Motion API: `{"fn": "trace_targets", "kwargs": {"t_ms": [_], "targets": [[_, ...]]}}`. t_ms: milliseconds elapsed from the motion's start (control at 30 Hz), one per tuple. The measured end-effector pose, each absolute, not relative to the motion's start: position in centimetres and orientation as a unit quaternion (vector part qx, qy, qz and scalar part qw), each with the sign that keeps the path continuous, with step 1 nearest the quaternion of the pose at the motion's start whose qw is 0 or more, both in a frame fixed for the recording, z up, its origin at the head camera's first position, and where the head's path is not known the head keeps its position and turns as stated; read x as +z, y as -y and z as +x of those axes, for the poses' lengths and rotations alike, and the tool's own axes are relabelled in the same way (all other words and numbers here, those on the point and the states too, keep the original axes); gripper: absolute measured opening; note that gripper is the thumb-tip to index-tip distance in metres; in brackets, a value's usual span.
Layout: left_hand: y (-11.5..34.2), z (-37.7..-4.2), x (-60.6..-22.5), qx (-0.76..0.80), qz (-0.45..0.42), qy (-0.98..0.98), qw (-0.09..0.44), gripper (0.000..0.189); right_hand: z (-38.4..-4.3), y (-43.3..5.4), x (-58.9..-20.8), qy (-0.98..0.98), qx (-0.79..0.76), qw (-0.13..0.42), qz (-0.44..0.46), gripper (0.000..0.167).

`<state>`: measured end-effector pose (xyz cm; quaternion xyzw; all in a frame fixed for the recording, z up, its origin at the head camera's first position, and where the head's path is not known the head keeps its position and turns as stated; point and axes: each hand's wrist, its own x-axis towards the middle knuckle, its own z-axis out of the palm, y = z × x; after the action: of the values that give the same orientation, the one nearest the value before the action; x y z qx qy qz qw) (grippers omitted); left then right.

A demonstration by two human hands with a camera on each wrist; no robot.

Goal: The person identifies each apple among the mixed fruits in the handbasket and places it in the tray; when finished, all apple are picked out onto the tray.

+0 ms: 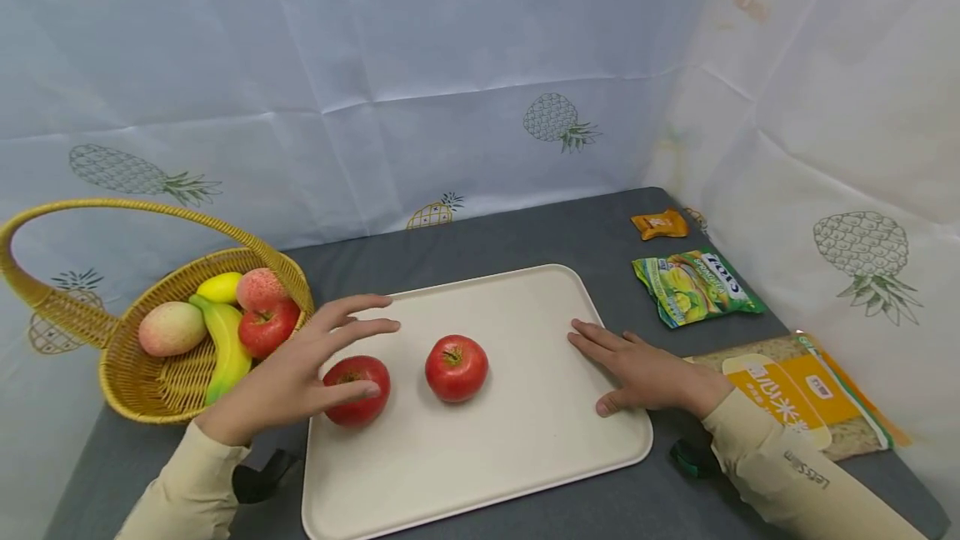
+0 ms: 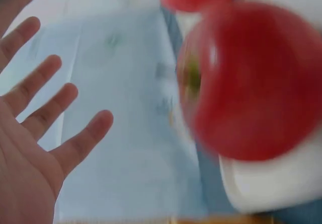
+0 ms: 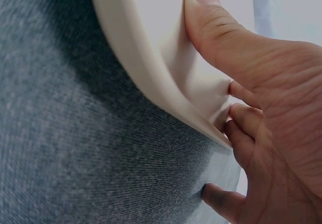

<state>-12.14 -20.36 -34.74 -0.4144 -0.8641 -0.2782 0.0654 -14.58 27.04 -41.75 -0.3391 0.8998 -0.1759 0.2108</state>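
Observation:
Two red apples sit on a cream rectangular tray (image 1: pixel 517 432). My left hand (image 1: pixel 303 369) hovers over the left apple (image 1: pixel 367 390), fingers spread and thumb in front of it in the head view. In the left wrist view that apple (image 2: pixel 256 83) looms large beside the palm, with a gap between it and the spread fingers (image 2: pixel 85 138). The other apple (image 1: pixel 456 367) stands near the tray's middle. My right hand (image 1: pixel 648 373) rests at the tray's right edge. In the right wrist view its thumb (image 3: pixel 216 22) touches the tray's inside, and one finger lies past the rim.
A yellow wicker basket (image 1: pixel 120 386) at the left holds a banana (image 1: pixel 225 348), a lemon, peaches and a red apple. Along the right lie an orange packet (image 1: pixel 660 225), a green snack bag (image 1: pixel 697 286) and a bag of grain (image 1: pixel 795 394). Pineapple-print cloth hangs behind the grey table.

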Motion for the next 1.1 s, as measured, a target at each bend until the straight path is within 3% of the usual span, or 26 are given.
{"fn": "trace_targets", "kwargs": {"t_ms": [333, 567, 867, 1100], "targets": [[28.5, -11.6, -34.6, -0.323, -0.319, 0.884, 0.11, 0.087, -14.6, -27.2, -41.8, -0.901, -0.173, 0.209, -0.339, 0.104], [32.4, -12.0, -36.5, -0.342, -0.25, 0.902, 0.084, 0.083, -14.6, -27.2, -41.8, -0.901, -0.172, 0.211, -0.339, 0.104], [33.7, -13.3, -38.4, -0.312, -0.194, 0.93, 0.028, 0.07, -14.5, -27.1, -41.8, -0.9, -0.174, 0.213, -0.339, 0.104], [33.6, -14.7, -39.5, -0.259, -0.225, 0.938, 0.047, 0.066, -14.5, -27.0, -41.6, -0.898, -0.18, 0.211, -0.341, 0.104]]}}
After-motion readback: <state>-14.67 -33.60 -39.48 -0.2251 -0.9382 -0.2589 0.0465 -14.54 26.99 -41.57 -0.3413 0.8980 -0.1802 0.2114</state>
